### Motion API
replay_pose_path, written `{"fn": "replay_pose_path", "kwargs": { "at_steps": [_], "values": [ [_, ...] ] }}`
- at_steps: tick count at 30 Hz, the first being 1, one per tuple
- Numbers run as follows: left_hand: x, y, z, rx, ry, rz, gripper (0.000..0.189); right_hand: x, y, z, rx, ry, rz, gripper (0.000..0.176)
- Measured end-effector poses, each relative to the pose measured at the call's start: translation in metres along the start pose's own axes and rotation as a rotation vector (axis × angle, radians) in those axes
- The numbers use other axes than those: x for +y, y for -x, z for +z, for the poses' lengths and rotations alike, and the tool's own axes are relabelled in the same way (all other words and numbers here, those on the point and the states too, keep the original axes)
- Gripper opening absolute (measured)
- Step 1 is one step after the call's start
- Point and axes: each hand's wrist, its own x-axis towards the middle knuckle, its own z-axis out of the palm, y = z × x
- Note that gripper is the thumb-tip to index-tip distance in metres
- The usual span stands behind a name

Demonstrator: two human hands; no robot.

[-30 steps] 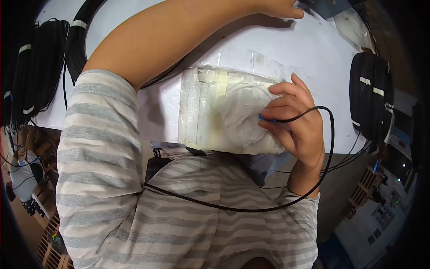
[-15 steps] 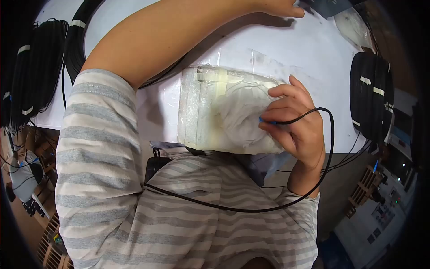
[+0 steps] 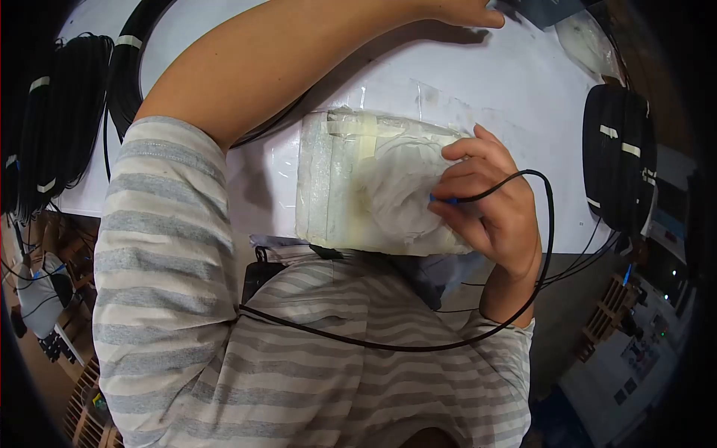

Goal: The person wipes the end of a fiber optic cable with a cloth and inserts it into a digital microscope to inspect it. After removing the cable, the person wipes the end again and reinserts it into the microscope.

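My right hand (image 3: 497, 205) pinches the blue end (image 3: 442, 199) of a black cable (image 3: 551, 216) between thumb and fingers. The blue end is over a crumpled white cloth (image 3: 407, 190), which lies on a flat pad wrapped in clear plastic and pale tape (image 3: 314, 179). From there the cable loops down across the striped shirt. My left arm reaches across the top of the view. My left hand (image 3: 474, 13) is at the upper edge with one digit stretched out; its other fingers are cut off or hidden.
Coils of black cable with white bands lie at the left (image 3: 71, 119) and right (image 3: 618, 157) of the white table (image 3: 515, 97). A dark blue object (image 3: 549, 11) and a clear plastic bag (image 3: 586, 45) sit at the upper right. Wooden slatted items stand below the table.
My right hand has shifted slightly left with the cable's blue end, and the cable loop has moved a little with it. My left hand has barely moved.
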Motion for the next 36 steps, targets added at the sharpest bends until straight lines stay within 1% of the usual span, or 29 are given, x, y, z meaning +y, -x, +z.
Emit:
{"fn": "replay_pose_path", "kwargs": {
  "at_steps": [3,5,8,12,15,17,18,20,21,22,23,24,25,28,29,32,33,36],
  "values": [
    [0.005,0.000,-0.005,-0.028,0.008,-0.039,0.102,-0.003,0.002,-0.008,-0.084,-0.014,0.001,0.023],
    [0.010,0.000,-0.009,-0.058,0.020,-0.070,0.102,-0.001,0.002,-0.006,-0.041,-0.020,0.018,0.022],
    [-0.001,0.000,0.001,0.040,0.011,0.043,0.102,0.002,0.003,-0.004,-0.030,-0.028,0.023,0.022],
    [0.002,0.000,-0.003,-0.011,0.017,-0.011,0.102,0.000,0.002,-0.016,-0.109,-0.049,-0.002,0.024],
    [0.001,0.000,-0.004,-0.012,0.024,-0.018,0.102,0.022,0.005,-0.026,0.037,-0.212,0.006,0.022],
    [0.003,0.000,-0.003,-0.024,0.024,-0.020,0.103,0.047,0.016,-0.021,0.292,-0.458,0.162,0.020],
    [0.003,0.000,-0.003,0.012,0.048,-0.030,0.098,0.060,0.018,-0.020,0.428,-0.578,0.228,0.019],
    [0.007,0.001,-0.001,0.082,0.095,-0.032,0.088,0.081,0.012,-0.031,0.528,-0.623,0.418,0.023],
    [0.008,0.001,-0.003,0.020,0.098,-0.059,0.094,0.090,0.007,-0.036,0.585,-0.647,0.507,0.026],
    [0.008,0.001,-0.004,-0.040,0.100,-0.087,0.100,0.100,0.002,-0.040,0.613,-0.658,0.481,0.029],
    [0.003,0.000,-0.001,-0.066,0.057,-0.134,0.098,0.112,-0.004,-0.044,0.642,-0.669,0.452,0.032],
    [-0.001,0.001,0.001,-0.041,0.060,-0.070,0.099,0.122,-0.010,-0.048,0.664,-0.680,0.422,0.035],
    [-0.001,0.000,0.000,-0.059,0.072,-0.089,0.100,0.129,-0.016,-0.051,0.665,-0.637,0.416,0.040],
    [0.007,-0.001,-0.004,-0.087,0.124,-0.137,0.101,0.141,-0.041,-0.053,0.723,-0.451,0.328,0.042],
    [0.008,-0.003,-0.005,-0.101,0.120,-0.153,0.102,0.146,-0.049,-0.048,0.767,-0.430,0.281,0.041],
    [0.007,-0.003,-0.003,-0.090,0.128,-0.149,0.104,0.156,-0.068,-0.048,0.743,0.033,0.059,0.039],
    [0.013,-0.004,-0.007,-0.116,0.124,-0.199,0.105,0.160,-0.078,-0.048,0.761,0.148,-0.050,0.036],
    [0.012,-0.004,-0.007,-0.112,0.136,-0.191,0.106,0.169,-0.092,-0.046,0.751,0.403,-0.167,0.037]
  ]
}}
